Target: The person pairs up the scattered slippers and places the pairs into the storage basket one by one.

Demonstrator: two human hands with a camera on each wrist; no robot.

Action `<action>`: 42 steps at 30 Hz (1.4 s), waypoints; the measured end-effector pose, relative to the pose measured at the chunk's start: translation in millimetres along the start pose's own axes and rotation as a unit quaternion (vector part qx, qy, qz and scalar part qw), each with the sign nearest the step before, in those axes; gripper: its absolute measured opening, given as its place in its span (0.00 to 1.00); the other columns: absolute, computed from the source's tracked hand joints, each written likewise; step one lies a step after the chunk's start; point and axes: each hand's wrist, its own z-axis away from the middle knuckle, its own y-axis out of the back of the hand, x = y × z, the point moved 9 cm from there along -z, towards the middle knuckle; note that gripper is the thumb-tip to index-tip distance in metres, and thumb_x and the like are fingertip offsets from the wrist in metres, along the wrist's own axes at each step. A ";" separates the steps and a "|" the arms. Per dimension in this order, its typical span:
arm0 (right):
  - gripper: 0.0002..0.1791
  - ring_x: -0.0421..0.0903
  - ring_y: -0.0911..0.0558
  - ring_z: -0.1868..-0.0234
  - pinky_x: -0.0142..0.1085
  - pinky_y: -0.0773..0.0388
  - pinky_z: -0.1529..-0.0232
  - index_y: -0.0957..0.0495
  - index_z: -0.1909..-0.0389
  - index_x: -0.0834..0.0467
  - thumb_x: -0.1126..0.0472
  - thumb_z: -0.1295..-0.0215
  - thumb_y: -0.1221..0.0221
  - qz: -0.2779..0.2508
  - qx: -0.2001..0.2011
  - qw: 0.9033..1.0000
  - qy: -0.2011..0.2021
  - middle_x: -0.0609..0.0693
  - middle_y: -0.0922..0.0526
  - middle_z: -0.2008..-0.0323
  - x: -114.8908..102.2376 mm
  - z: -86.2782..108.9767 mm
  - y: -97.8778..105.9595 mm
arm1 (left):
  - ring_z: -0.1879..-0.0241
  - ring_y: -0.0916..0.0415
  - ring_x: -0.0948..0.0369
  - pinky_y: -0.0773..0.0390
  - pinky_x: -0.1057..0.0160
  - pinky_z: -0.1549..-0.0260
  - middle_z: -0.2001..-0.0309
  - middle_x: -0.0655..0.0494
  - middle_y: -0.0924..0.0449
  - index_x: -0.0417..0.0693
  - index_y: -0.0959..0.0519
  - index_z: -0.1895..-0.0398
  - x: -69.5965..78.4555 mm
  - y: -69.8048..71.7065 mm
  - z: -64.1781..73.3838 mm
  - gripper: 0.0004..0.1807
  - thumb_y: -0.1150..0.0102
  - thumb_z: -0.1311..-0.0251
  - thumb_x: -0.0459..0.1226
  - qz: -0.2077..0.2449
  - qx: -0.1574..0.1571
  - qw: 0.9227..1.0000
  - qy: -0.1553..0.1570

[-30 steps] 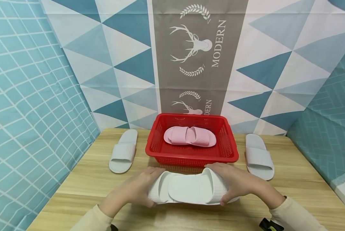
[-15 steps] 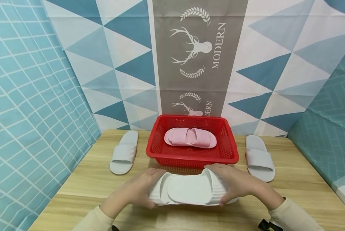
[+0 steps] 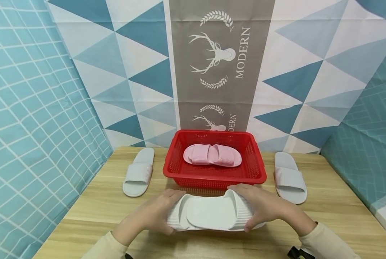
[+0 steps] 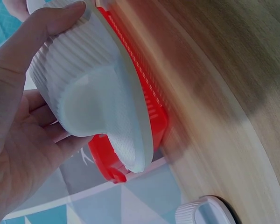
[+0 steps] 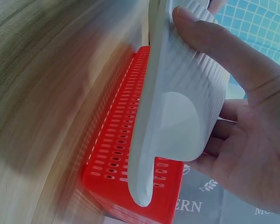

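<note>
The word MODERN is printed sideways in white on the grey wall panel; lower on this same panel, only the letters DERN can be read.

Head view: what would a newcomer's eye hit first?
Probably the bright red basket, mid-frame, with pink slippers inside. Then the white slippers just in front of it, held between left hand and right hand. A pale slipper lies to the basket's left, another to its right.

Head view crops both sleeves; hands partly cover white slippers.
</note>
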 end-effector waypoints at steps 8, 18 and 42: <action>0.56 0.41 0.28 0.46 0.42 0.21 0.47 0.36 0.34 0.53 0.42 0.69 0.23 0.001 -0.001 1.000 -0.008 0.41 0.26 0.44 0.9 -0.7 -0.3 | 0.45 0.27 0.57 0.21 0.58 0.45 0.46 0.52 0.24 0.43 0.32 0.38 1.9 2.2 -1.1 0.52 0.20 0.76 0.43 -0.004 0.006 1.000 -0.005; 0.56 0.42 0.28 0.46 0.42 0.22 0.48 0.36 0.34 0.54 0.41 0.68 0.23 0.008 0.002 1.000 -0.003 0.43 0.26 0.44 -2.9 -2.0 1.1 | 0.45 0.27 0.57 0.21 0.58 0.45 0.45 0.52 0.24 0.43 0.32 0.38 1.8 1.2 -2.0 0.52 0.19 0.76 0.43 0.003 -0.004 1.000 0.004; 0.56 0.43 0.27 0.46 0.47 0.22 0.46 0.35 0.35 0.55 0.40 0.68 0.23 0.018 -0.004 1.000 -0.012 0.43 0.25 0.44 -7.7 -10.5 -1.5 | 0.46 0.27 0.58 0.21 0.59 0.48 0.47 0.52 0.24 0.45 0.33 0.38 2.6 2.4 -2.9 0.53 0.19 0.78 0.43 0.014 0.000 1.000 -0.005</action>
